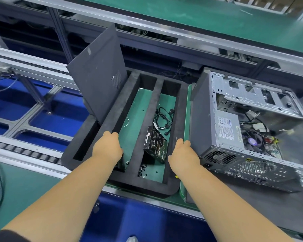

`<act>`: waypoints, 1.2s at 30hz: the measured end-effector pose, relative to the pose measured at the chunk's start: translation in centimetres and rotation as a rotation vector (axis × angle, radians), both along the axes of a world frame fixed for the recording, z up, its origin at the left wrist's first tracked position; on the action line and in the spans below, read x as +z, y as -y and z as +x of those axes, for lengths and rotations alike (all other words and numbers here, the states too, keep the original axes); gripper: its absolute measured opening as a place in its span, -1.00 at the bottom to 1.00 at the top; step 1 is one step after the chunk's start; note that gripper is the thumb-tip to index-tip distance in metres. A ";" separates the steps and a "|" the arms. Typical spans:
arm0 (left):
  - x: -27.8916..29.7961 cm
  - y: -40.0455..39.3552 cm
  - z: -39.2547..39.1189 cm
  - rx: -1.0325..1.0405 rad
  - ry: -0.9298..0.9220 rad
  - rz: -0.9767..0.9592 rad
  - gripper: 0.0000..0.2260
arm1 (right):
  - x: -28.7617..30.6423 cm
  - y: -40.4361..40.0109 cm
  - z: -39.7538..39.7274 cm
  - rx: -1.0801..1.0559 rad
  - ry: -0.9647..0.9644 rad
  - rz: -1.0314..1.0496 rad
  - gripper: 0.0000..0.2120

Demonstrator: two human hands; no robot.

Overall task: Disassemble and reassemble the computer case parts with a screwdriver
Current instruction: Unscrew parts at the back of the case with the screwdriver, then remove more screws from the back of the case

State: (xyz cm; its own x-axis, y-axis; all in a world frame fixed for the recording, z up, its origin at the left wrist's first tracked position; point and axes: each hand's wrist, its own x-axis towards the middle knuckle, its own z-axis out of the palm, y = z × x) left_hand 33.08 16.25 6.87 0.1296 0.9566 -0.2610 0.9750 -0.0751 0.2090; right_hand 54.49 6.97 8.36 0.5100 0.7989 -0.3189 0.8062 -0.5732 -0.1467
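While the left hand (107, 147) grips the panel (97, 74) at its lower corner and the right hand (182, 152) rests curled on the foam tray (179, 109), the open case (248, 130) lies at right. The panel seems a thin, stiff sheet, light but with sharp edges, so holding it at two edges looks safest.

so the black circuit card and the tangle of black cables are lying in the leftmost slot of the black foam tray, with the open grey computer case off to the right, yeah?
Not quite. In the head view the black circuit card and tangle of black cables lie in the rightmost slot of the black foam tray, not the leftmost. The open grey computer case does sit to the right.
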 end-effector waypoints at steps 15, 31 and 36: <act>8.8 -2.3 -3.1 0.214 0.657 0.443 -0.79 | 7.1 -1.1 -2.0 0.120 -0.198 0.282 -0.63; 12.4 0.4 7.3 0.290 1.421 0.066 -0.85 | 14.0 1.0 3.5 -0.031 -0.707 0.566 -0.14; 14.3 2.8 13.0 0.230 1.515 -0.040 -0.78 | 15.2 3.2 8.7 -0.027 -0.664 0.672 -0.41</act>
State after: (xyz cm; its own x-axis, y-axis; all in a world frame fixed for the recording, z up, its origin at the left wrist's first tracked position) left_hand 46.06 13.41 21.18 0.1442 0.9883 -0.0499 -0.1604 0.0731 0.9843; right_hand 63.22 3.74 23.54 0.4102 0.9116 -0.0273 0.4269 -0.2184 -0.8775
